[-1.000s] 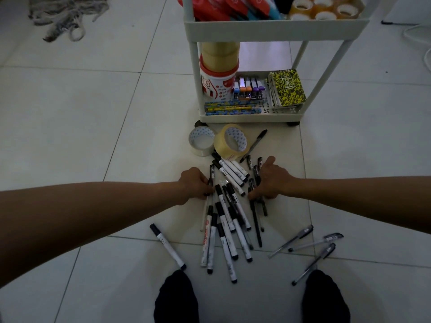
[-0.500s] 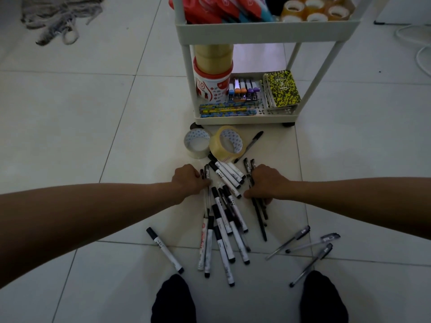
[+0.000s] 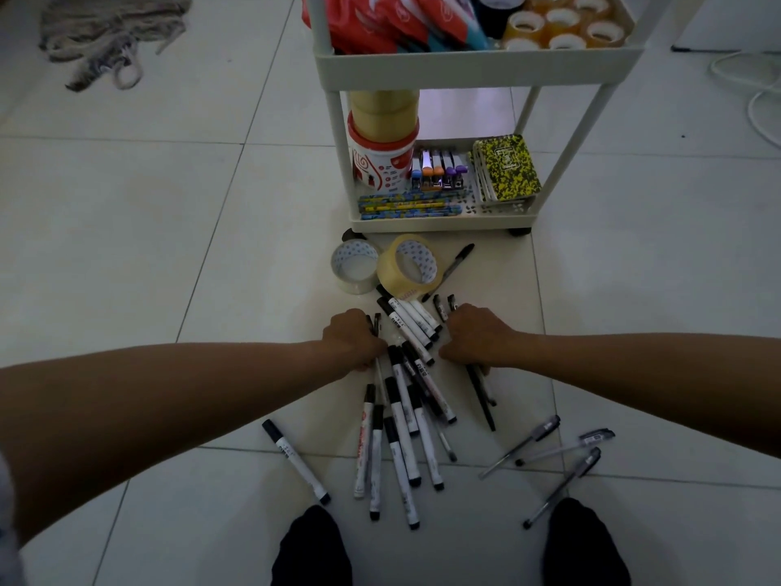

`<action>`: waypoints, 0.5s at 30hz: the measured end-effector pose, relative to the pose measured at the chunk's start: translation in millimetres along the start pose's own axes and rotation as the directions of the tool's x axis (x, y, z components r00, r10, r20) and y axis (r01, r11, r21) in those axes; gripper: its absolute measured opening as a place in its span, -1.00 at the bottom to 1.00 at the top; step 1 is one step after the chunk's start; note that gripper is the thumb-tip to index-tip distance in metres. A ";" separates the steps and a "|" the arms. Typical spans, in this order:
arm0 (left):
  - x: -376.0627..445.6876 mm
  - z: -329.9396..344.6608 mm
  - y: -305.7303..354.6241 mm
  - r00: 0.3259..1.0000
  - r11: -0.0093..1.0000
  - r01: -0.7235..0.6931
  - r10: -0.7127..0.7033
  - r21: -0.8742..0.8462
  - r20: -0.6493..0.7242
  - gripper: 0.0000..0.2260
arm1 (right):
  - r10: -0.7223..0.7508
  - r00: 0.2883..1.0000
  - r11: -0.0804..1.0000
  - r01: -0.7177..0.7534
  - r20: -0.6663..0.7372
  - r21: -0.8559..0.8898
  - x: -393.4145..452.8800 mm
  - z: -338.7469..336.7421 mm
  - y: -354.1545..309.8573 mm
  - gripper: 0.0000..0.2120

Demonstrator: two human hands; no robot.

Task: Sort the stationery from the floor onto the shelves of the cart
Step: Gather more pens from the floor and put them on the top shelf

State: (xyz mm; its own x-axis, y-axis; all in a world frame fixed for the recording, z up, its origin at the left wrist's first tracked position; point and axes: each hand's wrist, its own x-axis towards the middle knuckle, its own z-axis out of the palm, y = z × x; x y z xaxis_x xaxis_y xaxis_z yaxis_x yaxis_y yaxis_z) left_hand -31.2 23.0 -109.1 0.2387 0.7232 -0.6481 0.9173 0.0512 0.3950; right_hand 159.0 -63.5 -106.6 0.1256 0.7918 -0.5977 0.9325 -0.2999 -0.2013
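Note:
A pile of white markers [image 3: 405, 420] with black caps lies on the tiled floor in front of the white cart [image 3: 439, 224]. My left hand [image 3: 353, 342] is closed around thin black pens at the pile's left edge. My right hand [image 3: 475, 338] is closed on several black pens [image 3: 481, 395] at the right edge. Two tape rolls sit between pile and cart, one white [image 3: 354, 266] and one tan [image 3: 412, 266]. A loose marker [image 3: 296, 461] lies to the left; three clear pens [image 3: 562, 454] lie to the right.
The cart's bottom shelf holds a tape stack on a red tub [image 3: 382, 141], staplers [image 3: 437, 169], pencils [image 3: 408, 205] and yellow notebooks [image 3: 507, 169]. Its upper shelf holds red packets [image 3: 380, 19] and tape rolls [image 3: 562, 25]. My knees [image 3: 312, 547] are at the bottom. A rag [image 3: 105, 31] lies far left.
Both hands have drawn closer together around the pile, their fingers curling shut over the pens at each side. The camera has shifted slightly.

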 end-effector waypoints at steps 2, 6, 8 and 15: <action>-1.8 -2.8 2.8 1.000 0.999 -0.017 0.017 0.042 0.007 -0.75 | 0.005 1.000 1.000 -0.005 0.002 0.001 -0.1 2.4 0.0 -0.56; -2.5 -4.5 3.5 0.995 0.994 -0.052 0.045 0.091 0.086 -0.86 | 0.028 0.999 0.998 -0.027 -0.015 0.055 -0.2 3.8 3.7 -0.53; -1.5 -3.3 2.1 0.990 0.991 -0.081 0.068 0.104 0.126 -0.83 | 0.069 0.996 0.991 -0.063 -0.049 0.116 2.0 -1.9 10.1 -0.60; -6.0 -1.9 2.8 0.998 0.998 -0.040 0.043 -0.052 0.056 -0.57 | 0.454 0.886 0.659 -0.262 -0.095 0.705 27.2 -23.2 47.3 -0.73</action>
State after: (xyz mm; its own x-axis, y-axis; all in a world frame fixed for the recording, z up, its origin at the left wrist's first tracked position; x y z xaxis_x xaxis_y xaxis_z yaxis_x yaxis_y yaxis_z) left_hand -30.6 20.1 -102.9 0.2954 0.6851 -0.6659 0.8892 0.0577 0.4539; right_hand 214.4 -43.8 -114.4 0.5668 0.6159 -0.5472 0.3432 -0.7803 -0.5228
